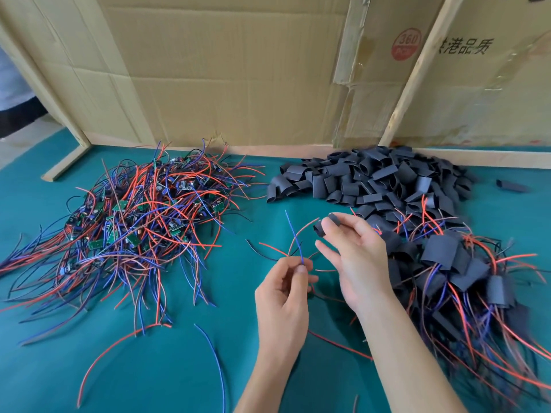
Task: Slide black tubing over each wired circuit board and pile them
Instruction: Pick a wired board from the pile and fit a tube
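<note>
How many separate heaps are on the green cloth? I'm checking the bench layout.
3: bare wired boards at left, loose black tubing at back right, sleeved boards at right. Edges overlap; the boundary is unclear.

You can read "360" in a red round sticker [407,44] on the brown cardboard wall [465,64], beside black print "港品质".

I have both forearms reaching in from the lower edge. My left hand [286,281] is curled, thumb and fingertips pinched together. My right hand [354,251] sits just beside it, palm toward me, fingers bent and pinching too.
</note>
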Available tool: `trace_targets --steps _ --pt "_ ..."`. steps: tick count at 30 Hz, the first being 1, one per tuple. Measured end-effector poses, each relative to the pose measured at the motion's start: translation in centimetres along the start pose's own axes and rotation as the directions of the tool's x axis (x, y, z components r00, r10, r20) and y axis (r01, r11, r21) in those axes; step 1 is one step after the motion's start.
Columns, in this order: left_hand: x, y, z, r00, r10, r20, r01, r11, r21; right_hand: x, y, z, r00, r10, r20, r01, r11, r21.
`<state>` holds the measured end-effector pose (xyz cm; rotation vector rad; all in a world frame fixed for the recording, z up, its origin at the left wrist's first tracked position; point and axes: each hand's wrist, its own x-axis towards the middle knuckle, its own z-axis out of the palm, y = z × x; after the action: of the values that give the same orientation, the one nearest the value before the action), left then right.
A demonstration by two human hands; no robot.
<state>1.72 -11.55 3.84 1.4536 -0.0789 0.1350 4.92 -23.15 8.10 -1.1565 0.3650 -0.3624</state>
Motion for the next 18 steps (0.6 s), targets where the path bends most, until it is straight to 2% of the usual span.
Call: trace_targets --steps 5,10,14,18 --pt "-0.21 0.15 0.07 1.000 -0.012 0.007 0.012 0.999 0.050 -0.12 0.00 0.36 0.996 0.043 0.084 -0.056 0.985 0.165" --pt "-0.25 0.30 0.18 1.000 -0.006 -0.014 0.006 1.000 0.012 0.05 -0.78 -0.12 0.996 0.003 0.093 -0.028 0.961 0.274" --pt "-0.19 0.28 -0.04 1.000 -0.009 0.004 0.009 0.999 -0.041 0.00 -0.51 -0.19 0.996 -0.022 0.089 -0.001 0.970 0.244" --pt "-0.13 -0.13 0.00 1.000 0.008 0.011 -0.008 1.000 -0.024 -0.09 -0.37 -0.14 0.994 -0.081 0.071 0.066 0.979 0.193"
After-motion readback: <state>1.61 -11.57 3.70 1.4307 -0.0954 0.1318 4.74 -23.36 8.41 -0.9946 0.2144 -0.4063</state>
